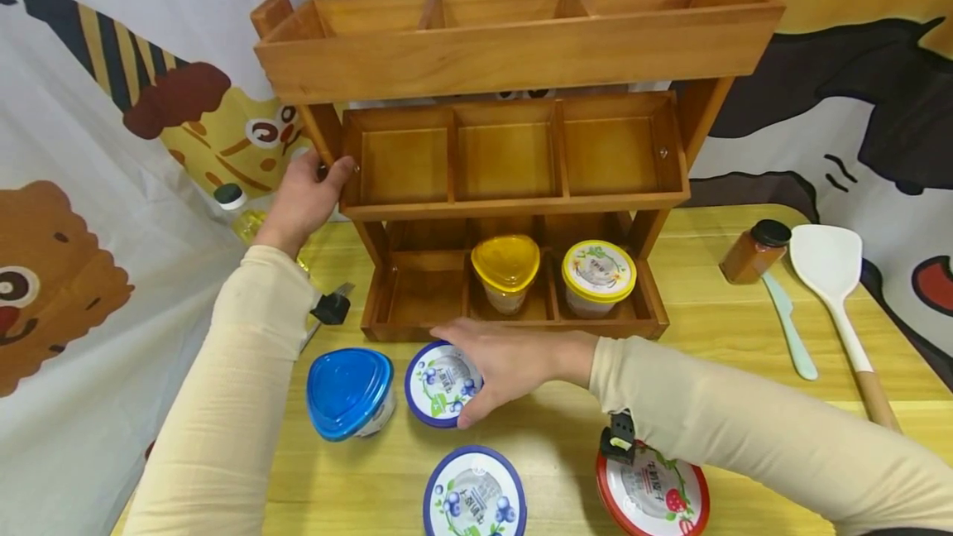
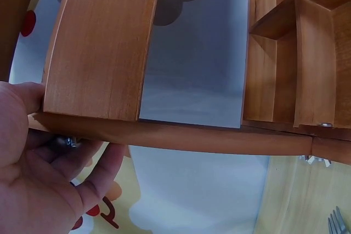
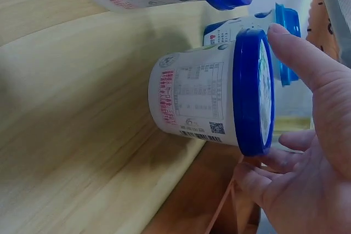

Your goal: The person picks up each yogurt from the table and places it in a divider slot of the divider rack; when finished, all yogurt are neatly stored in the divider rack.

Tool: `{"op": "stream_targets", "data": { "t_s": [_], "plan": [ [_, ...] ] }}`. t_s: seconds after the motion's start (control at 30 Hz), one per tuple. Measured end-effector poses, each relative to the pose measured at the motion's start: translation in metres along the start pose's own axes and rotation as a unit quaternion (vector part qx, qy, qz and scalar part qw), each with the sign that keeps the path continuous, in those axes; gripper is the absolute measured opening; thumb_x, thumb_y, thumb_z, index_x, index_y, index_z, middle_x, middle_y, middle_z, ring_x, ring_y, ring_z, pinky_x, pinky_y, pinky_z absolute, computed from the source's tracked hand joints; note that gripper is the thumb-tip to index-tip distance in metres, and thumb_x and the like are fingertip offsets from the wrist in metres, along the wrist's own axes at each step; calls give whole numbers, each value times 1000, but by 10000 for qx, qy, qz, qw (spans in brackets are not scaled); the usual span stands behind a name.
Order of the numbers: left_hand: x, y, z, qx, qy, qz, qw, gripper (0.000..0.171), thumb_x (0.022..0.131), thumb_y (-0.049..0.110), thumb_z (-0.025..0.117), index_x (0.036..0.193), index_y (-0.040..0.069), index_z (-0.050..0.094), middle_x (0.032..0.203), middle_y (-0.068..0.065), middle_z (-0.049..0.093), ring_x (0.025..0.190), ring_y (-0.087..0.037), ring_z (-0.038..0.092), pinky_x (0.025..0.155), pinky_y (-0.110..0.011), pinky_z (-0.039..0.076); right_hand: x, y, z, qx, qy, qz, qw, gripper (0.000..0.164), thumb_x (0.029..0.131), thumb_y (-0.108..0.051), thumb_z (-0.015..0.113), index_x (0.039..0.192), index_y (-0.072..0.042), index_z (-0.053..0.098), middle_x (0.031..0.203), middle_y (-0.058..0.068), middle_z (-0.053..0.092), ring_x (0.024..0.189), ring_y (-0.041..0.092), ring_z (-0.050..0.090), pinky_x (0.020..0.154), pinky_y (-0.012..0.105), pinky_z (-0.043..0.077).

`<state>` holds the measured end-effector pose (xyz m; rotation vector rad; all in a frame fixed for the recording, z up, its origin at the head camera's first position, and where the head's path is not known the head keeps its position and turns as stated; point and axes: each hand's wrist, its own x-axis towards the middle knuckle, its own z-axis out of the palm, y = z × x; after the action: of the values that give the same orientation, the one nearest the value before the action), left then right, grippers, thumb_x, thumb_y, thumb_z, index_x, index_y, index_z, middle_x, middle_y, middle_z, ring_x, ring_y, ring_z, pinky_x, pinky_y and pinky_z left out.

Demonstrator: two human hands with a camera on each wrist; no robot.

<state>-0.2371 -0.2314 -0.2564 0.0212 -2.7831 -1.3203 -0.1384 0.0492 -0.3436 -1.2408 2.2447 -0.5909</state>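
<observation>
My left hand (image 1: 305, 198) grips the left side post of a three-tier wooden rack (image 1: 514, 48), beside the middle tier; in the left wrist view, the thumb and fingers lie on either side of the rail (image 2: 181, 138). My right hand (image 1: 514, 362) holds a white tub with a dark-blue blueberry lid (image 1: 439, 383) by its rim, thumb and fingers on opposite sides. In the right wrist view this tub (image 3: 192, 94) stands on the table before the rack. A tub with a bright-blue rounded-triangle lid (image 1: 350, 391) is just left of it.
The bottom tier holds two yellow-lidded tubs, one triangular (image 1: 506, 263), one round (image 1: 599, 271). Nearer lie another blueberry tub (image 1: 475, 495) and a red-lidded tub (image 1: 655, 490), partly under my right forearm. A jar (image 1: 755, 252), pale-green knife (image 1: 789, 325) and white spatula (image 1: 826, 259) are right; a bottle (image 1: 241, 213) stands left.
</observation>
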Motion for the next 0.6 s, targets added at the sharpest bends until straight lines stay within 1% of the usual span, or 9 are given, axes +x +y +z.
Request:
{"op": "stream_targets", "data": {
  "t_s": [0.23, 0.37, 0.6],
  "plan": [
    [0, -1, 0, 38, 20, 15, 10000, 66, 103, 51, 36, 149, 4, 36, 140, -19, 49, 121, -28, 49, 106, -47, 39, 4, -3, 6, -147, -2, 175, 9997, 111, 75, -47, 83, 155, -2, 20, 152, 12, 38, 135, 20, 42, 115, 35, 35],
    [1, -1, 0, 15, 8, 13, 10000, 66, 102, 52, 36, 148, 4, 36, 140, -19, 49, 121, -28, 49, 106, -47, 39, 6, -3, 10, -156, 31, 247, 9996, 113, 74, -46, 84, 155, -1, 19, 149, 12, 40, 132, 20, 45, 112, 33, 37],
    [0, -1, 0, -18, 3, 42, 10000, 66, 102, 52, 36, 148, 5, 36, 138, -19, 50, 119, -27, 49, 104, -46, 40, 7, 0, 15, -42, 142, 157, 9998, 110, 74, -43, 85, 153, -1, 21, 140, 9, 45, 121, 15, 50, 106, 28, 43]
  ]
}}
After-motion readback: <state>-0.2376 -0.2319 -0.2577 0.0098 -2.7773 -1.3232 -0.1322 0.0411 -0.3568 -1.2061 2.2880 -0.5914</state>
